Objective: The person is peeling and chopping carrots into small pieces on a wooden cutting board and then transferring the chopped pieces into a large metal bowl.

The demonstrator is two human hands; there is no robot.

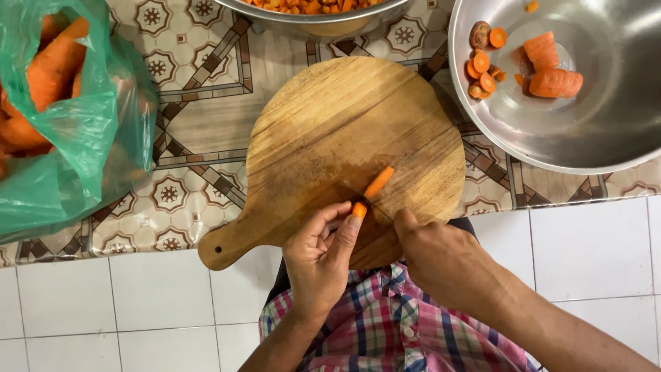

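A round wooden cutting board (330, 124) with a short handle lies on a patterned table cover. At its near edge my left hand (318, 258) pinches a small orange carrot piece (359, 209) between thumb and fingertips. A thin carrot strip (379, 182) lies on the board just beyond it. My right hand (441, 258) is closed beside the left. It grips a knife whose thin dark blade (377, 208) shows edge-on next to the carrot piece. The knife's handle is hidden inside the fist.
A green plastic bag (89, 138) of whole carrots sits at the left. At the right, a steel bowl (606, 131) holds carrot chunks and slices. Another bowl (317, 17) of chopped carrot is at the top edge. White floor tiles lie below the table edge.
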